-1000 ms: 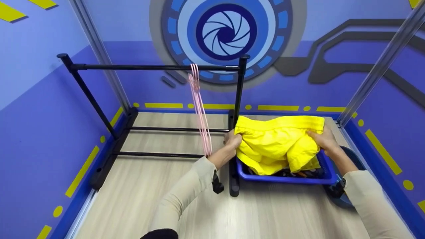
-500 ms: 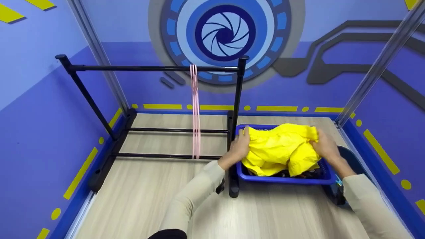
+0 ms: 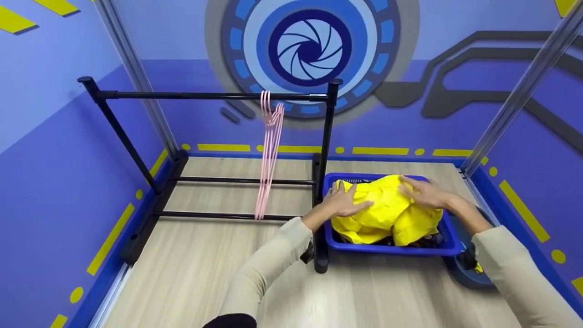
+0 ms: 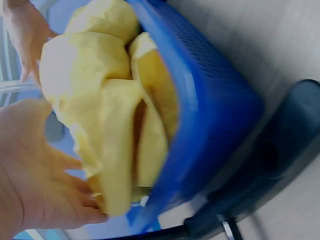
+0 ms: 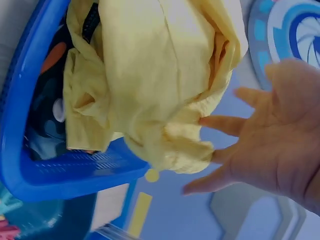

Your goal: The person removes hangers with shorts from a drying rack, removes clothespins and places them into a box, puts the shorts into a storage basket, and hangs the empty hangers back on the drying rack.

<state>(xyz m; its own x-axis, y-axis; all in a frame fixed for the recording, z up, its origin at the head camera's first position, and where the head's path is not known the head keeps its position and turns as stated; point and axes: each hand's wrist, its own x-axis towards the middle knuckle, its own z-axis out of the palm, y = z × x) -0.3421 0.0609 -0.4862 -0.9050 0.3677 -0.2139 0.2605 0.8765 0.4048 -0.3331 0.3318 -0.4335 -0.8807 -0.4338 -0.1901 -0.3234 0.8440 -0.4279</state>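
A crumpled pair of yellow shorts [image 3: 380, 212] lies heaped in the blue plastic basket [image 3: 396, 250]. My left hand [image 3: 347, 201] rests on its left side, fingers spread, thumb stretched across the cloth. Over its upper right part is my right hand [image 3: 426, 193], with fingers extended. In the left wrist view, the left hand's fingertips reach the edge of the cloth. The right wrist view shows the right hand's spread fingers beside the bunched waistband, not curled round it. Beneath the shorts, dark patterned fabric [image 5: 47, 100] shows in the basket, mostly hidden.
Left of the basket stands a black clothes rack [image 3: 214, 96], its foot [image 3: 321, 262] close against the basket. Several pink hangers [image 3: 268, 168] hang from its top bar. A dark teal tub [image 3: 469, 275] sits right of the basket, partly behind my right arm. Walls enclose the back and sides.
The shorts, earlier held up by the waistband in both hands, have come down into the basket. Both hands have loosened and moved inward over the cloth. The hangers have swung.
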